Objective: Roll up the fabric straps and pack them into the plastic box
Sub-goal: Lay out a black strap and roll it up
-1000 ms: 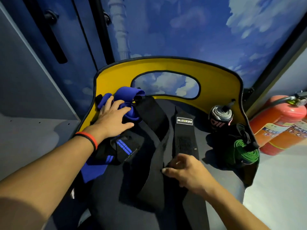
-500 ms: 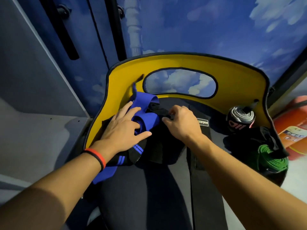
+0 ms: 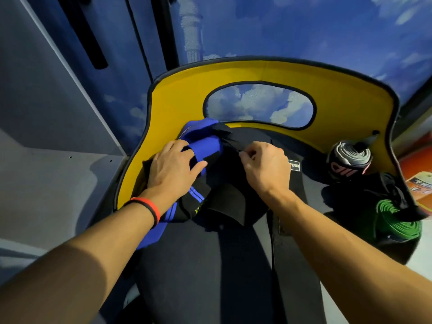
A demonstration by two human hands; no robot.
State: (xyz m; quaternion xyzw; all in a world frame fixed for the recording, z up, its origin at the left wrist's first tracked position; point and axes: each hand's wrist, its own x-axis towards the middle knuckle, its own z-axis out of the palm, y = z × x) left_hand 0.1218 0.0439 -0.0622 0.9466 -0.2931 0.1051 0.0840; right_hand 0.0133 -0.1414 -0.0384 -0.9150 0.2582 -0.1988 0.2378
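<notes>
2 hands work at the far end of the tangled pile: the left hand (image 3: 174, 166) lies spread, fingers apart, on the blue strap (image 3: 203, 146); the right hand (image 3: 265, 163) pinches a black strap (image 3: 230, 136). 2 rolled straps, grey (image 3: 350, 157) and green (image 3: 395, 218), sit at right. Judged step: separating 1 strap for rolling; next, free its end. No plastic box is identifiable.

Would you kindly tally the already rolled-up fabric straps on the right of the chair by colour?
Green rolled fabric strap: 1
Grey rolled fabric strap with red lettering: 1
Total: 2
</notes>
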